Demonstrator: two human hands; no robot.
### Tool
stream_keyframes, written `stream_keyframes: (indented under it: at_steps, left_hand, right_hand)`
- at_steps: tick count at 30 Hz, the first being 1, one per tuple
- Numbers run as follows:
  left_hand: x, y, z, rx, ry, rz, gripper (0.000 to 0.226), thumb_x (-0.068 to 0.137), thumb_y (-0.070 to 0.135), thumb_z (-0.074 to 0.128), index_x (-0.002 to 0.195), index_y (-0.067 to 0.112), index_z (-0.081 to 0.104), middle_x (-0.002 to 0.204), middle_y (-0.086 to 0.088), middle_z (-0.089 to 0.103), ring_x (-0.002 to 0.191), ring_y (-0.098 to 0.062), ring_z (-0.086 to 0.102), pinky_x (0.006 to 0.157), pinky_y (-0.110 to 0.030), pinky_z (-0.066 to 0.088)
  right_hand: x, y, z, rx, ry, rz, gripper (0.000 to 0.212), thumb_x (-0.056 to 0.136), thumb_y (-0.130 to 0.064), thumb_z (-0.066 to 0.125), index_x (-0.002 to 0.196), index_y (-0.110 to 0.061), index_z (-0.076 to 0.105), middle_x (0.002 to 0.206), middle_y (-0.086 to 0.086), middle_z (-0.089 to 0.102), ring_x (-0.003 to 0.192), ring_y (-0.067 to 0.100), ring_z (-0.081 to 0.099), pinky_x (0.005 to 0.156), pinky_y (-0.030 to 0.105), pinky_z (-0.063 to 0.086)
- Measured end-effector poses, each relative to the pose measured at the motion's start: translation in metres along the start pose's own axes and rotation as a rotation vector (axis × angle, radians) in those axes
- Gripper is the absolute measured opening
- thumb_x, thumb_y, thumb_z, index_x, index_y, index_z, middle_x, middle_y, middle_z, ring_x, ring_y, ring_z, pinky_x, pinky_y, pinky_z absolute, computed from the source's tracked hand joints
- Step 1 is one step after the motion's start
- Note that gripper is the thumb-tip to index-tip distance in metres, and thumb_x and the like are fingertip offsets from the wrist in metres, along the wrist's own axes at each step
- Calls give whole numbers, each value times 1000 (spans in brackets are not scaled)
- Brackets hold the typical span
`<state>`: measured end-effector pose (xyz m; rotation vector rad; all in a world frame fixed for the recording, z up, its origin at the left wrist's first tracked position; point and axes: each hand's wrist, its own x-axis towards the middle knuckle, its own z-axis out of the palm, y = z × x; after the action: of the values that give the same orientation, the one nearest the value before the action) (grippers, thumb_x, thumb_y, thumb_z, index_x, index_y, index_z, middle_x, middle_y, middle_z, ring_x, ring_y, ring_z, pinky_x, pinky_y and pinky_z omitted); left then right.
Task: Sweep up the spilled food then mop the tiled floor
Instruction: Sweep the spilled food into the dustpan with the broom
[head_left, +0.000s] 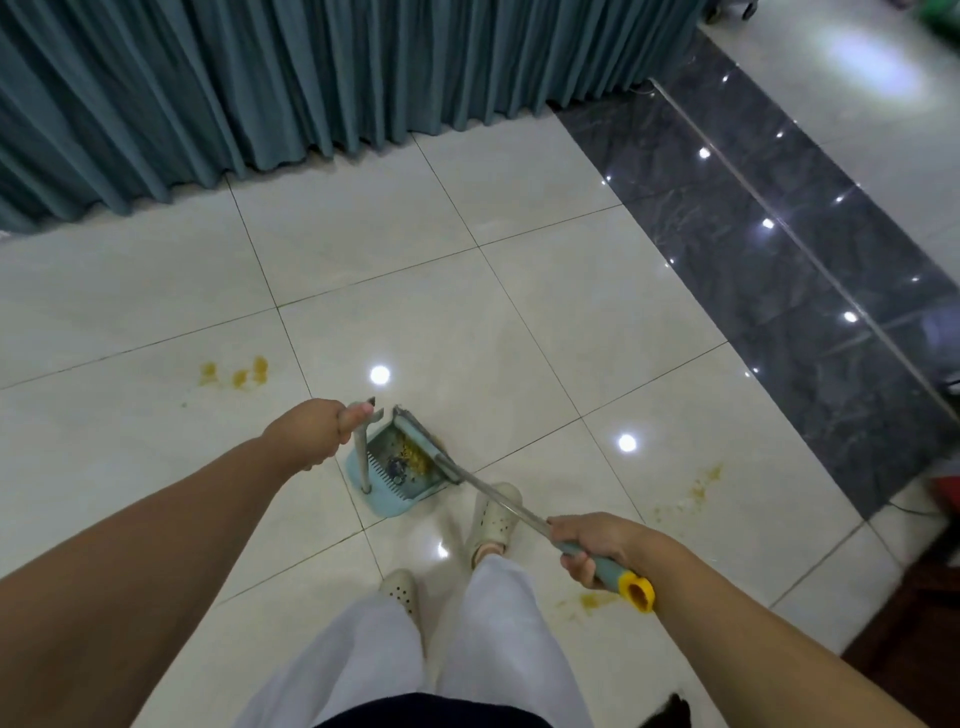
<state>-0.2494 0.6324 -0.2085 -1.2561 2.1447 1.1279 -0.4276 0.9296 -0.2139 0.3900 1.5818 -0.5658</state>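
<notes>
A light blue dustpan (387, 496) stands on the white tiled floor (467, 291) just ahead of my feet, with yellow food bits inside it. My left hand (322, 428) grips the top of the dustpan's upright grey handle. My right hand (592, 545) holds the broom handle near its teal grip and yellow end cap. The broom head (423, 441) rests at the dustpan's mouth. Yellow food smears (236, 371) lie on the tiles to the left. More yellow food smears (691, 491) sit to the right, and a third patch (587, 603) lies under my right hand.
A teal pleated curtain (311, 78) hangs along the far side. A dark marble strip (779, 249) with a metal rail runs diagonally on the right. My feet in cream clogs (493, 514) stand right behind the dustpan. Dark furniture (930, 597) edges the lower right.
</notes>
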Motion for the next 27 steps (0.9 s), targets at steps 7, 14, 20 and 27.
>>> stream_keyframes:
  at_steps: [7,14,20,27]
  left_hand:
    - [-16,-13,5,84,63,21,51,98,48,31,72,9,51,63,-6,49,54,-17,44,50,-25,36]
    - [-22,-27,9,186,99,-29,50,99,46,31,70,9,49,61,-3,46,54,-15,42,51,-26,34]
    - [-17,-25,17,208,134,-25,50,99,46,30,70,9,49,69,-8,51,66,-23,49,65,-30,39]
    - [-28,-11,23,221,118,-64,42,102,41,28,66,20,39,62,-2,42,54,-14,39,51,-24,34]
  right_hand:
    - [-2,-6,-17,135,50,-39,29,98,-11,45,126,-14,50,58,6,41,30,7,33,29,10,31]
    - [28,-35,-22,100,113,-40,15,99,-16,44,93,-3,43,64,12,42,23,10,34,28,11,33]
    - [40,-22,9,-9,23,56,16,98,-15,42,87,-3,44,64,11,43,23,10,37,29,12,34]
    - [11,-10,-3,-24,-70,72,11,95,-15,47,86,-9,45,46,5,43,27,7,33,28,11,31]
